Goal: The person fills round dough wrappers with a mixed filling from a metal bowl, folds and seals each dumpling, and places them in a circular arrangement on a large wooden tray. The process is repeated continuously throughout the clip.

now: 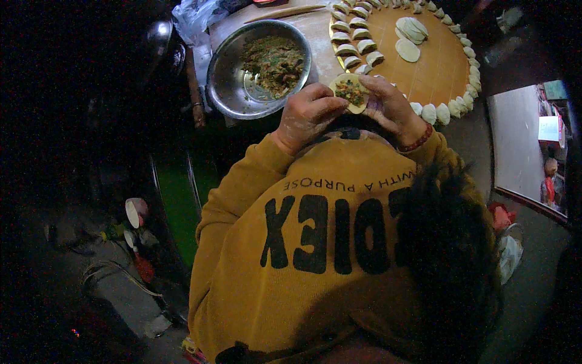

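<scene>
A round dough wrapper lies spread between my two hands, with a mound of chopped filling in its middle. My right hand supports it from the right, thumb on the upper rim, a beaded bracelet at the wrist. With bent fingers, my left hand pinches the wrapper's left edge. Left of the hands stands a steel bowl with more filling inside. Beyond my right hand is a round tray lined with folded dumplings. Several flat wrappers are stacked on it, one lying loose.
A thin wooden rolling pin lies behind the bowl on a floured board. Plastic bags sit at the far left. A doorway or window lets in light at right. Cables and blurred items lie on the dim floor at left.
</scene>
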The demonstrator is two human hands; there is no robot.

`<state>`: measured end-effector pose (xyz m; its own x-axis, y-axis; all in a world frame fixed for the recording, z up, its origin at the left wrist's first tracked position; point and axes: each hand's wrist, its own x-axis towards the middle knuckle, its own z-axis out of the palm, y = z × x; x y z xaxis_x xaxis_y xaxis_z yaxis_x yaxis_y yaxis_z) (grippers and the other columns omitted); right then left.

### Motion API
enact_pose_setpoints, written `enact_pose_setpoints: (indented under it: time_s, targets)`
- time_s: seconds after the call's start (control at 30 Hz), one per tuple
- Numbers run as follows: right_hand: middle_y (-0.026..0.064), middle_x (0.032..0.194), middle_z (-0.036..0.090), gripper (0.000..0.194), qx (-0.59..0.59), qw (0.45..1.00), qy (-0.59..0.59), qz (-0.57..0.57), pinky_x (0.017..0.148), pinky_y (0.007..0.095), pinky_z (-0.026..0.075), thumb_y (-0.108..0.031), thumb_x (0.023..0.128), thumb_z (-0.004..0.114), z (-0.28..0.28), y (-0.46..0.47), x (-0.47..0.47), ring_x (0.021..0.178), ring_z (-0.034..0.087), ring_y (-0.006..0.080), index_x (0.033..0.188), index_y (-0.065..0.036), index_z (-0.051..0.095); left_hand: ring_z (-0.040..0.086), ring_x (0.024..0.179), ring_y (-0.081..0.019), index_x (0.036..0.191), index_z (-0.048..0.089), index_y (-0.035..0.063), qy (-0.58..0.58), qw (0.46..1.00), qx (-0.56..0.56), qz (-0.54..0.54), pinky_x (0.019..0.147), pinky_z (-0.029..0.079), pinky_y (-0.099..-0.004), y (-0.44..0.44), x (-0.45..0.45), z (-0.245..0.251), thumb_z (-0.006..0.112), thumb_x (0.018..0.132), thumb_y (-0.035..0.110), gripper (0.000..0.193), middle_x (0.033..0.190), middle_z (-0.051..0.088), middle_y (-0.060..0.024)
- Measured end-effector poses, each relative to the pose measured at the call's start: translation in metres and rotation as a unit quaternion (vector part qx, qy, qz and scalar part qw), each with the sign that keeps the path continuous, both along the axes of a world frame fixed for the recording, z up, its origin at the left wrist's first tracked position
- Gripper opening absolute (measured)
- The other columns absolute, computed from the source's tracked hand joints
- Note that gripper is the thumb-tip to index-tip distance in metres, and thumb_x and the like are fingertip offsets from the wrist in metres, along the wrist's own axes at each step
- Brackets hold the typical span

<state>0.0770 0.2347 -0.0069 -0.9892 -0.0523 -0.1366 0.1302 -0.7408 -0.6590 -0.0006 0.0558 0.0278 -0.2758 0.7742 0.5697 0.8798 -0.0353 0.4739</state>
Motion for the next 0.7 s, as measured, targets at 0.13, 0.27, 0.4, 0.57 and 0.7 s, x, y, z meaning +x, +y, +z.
enact_pose_setpoints:
  time_s: [0.13,0.27,0.4,0.57,0.7]
  targets:
    - [0.0067,0.099,0.056,0.045,0.133,0.986,0.059,0.076,0.076,0.0250,0.047,-0.024,0.081,0.055,0.016,0.017,0.021,0.086,0.055,0.0128,0.117,0.000,0.044,0.054,0.065,-0.0236,0.080,0.062,0.0050,-0.026,0.999,0.022,0.027,0.058,0.044,-0.0298,0.027,0.020,0.007,0.068,0.066,0.009,0.015,0.073,0.054,-0.0107]
    - [0.0072,0.098,0.056,0.052,0.217,0.970,0.088,0.065,0.073,0.0251,0.049,-0.015,0.075,0.065,0.032,0.027,0.043,0.087,0.055,0.0135,0.120,-0.002,0.043,0.053,0.065,-0.0218,0.076,0.063,0.0040,-0.068,0.995,0.049,0.046,0.059,0.043,-0.0285,0.053,0.036,0.016,0.068,0.066,0.010,0.013,0.072,0.053,-0.0102]
    - [0.0092,0.101,0.057,0.051,0.392,0.909,0.138,-0.033,0.076,0.0282,0.047,-0.018,0.072,0.066,0.035,0.040,0.058,0.088,0.056,0.0158,0.116,-0.003,0.048,0.052,0.069,-0.0194,0.076,0.063,0.0039,-0.103,0.991,0.050,0.072,0.060,0.043,-0.0274,0.073,0.049,0.024,0.069,0.065,0.010,0.013,0.073,0.053,-0.0092]
    - [0.0122,0.101,0.059,0.049,0.531,0.812,0.208,-0.125,0.081,0.0305,0.043,-0.018,0.069,0.067,0.035,0.056,0.071,0.089,0.056,0.0177,0.112,-0.001,0.051,0.053,0.067,-0.0211,0.079,0.064,0.0053,-0.076,0.990,0.096,0.075,0.058,0.044,-0.0289,0.096,0.064,0.027,0.070,0.062,0.011,0.019,0.075,0.053,-0.0088]
    - [0.0121,0.100,0.059,0.048,0.495,0.841,0.192,-0.098,0.082,0.0299,0.043,-0.015,0.069,0.065,0.039,0.066,0.079,0.092,0.056,0.0184,0.113,-0.002,0.050,0.053,0.076,-0.0206,0.081,0.065,0.0048,-0.090,0.991,0.082,0.055,0.066,0.044,-0.0282,0.103,0.068,0.027,0.071,0.064,0.011,0.020,0.082,0.052,-0.0096]
